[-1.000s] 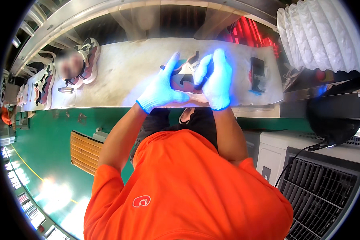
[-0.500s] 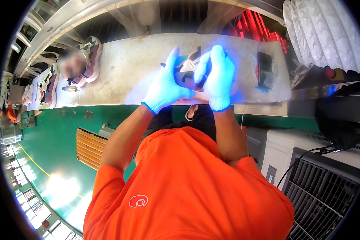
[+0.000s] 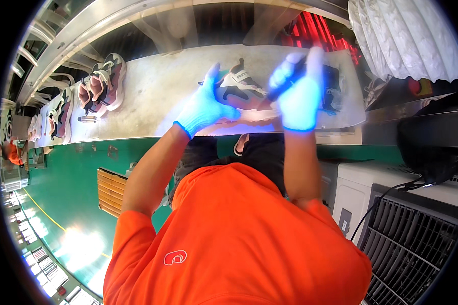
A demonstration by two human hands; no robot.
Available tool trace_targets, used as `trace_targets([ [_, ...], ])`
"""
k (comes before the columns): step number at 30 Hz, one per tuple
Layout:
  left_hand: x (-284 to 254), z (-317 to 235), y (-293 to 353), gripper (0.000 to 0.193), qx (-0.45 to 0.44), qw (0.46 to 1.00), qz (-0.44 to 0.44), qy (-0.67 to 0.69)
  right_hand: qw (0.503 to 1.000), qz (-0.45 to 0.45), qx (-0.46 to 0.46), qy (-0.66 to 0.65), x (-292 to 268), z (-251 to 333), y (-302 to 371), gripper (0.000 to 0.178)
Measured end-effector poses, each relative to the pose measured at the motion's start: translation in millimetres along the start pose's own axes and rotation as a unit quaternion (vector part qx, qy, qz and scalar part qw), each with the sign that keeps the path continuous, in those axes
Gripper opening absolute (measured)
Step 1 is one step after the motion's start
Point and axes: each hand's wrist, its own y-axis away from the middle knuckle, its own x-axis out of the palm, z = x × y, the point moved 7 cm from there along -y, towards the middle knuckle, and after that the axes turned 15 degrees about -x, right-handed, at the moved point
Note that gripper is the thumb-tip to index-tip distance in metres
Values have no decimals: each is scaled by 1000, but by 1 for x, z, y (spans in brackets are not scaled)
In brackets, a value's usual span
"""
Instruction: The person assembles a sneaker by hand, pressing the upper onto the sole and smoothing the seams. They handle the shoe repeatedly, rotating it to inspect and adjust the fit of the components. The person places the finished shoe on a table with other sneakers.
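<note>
A sneaker [image 3: 244, 95] in white, black and dusty pink lies on its side on the pale bench top [image 3: 155, 76]. My left hand [image 3: 207, 108], in a white glove, grips its left end, with the thumb along the near side and the fingers on the far side. Just off the sneaker's right end is my right hand [image 3: 302, 99], gloved too and smeared by motion. Its fingers are closed round a dark, slim object [image 3: 279, 90], too blurred to name. A flat dark item [image 3: 331, 86] lies beyond this hand to the right.
Further left stand a pair of similar sneakers [image 3: 108, 84], another sneaker [image 3: 61, 116] and a small metallic cylinder [image 3: 87, 119]. A white ribbed duct [image 3: 409, 43] hangs at the upper right. Below it, at the right, stands a grey machine with a black grille [image 3: 412, 244].
My right hand has moved right, off the sneaker, and the dark object now shows in it. More of the sneaker is uncovered. My left hand stays at the sneaker's left end.
</note>
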Motion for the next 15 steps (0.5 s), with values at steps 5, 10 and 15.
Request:
trace_targets([
  [5,-2,3,-3,141,4,1000,-11,-21,995,27,-30,93,15,-40,4,53],
  [10,-3,3,1,142,19,1000,-1,-3,982,78,-33,167,22,-42,14,49],
  [15,-3,2,6,144,11,1000,8,-25,984,142,54,94,18,-56,11,50],
])
